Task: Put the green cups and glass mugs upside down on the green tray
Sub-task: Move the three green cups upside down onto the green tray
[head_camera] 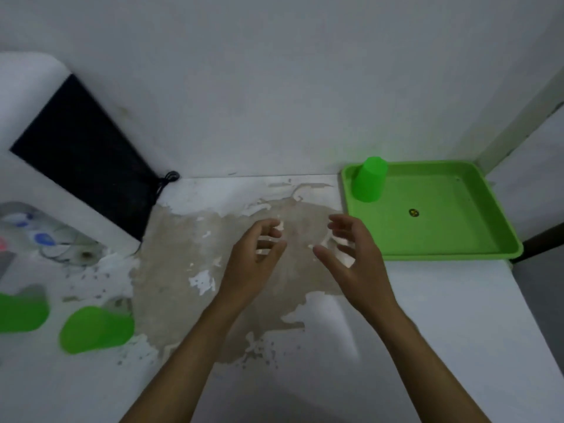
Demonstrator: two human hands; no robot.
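Your left hand (256,257) and right hand (354,254) hover side by side over the worn middle of the white surface (442,315), fingers spread and loosely curled, holding nothing. At the far right sits the green tray (457,248) with one green cup (369,180) upside down in its far left corner. Two more green cups (94,329) stand near the left edge, blurred.
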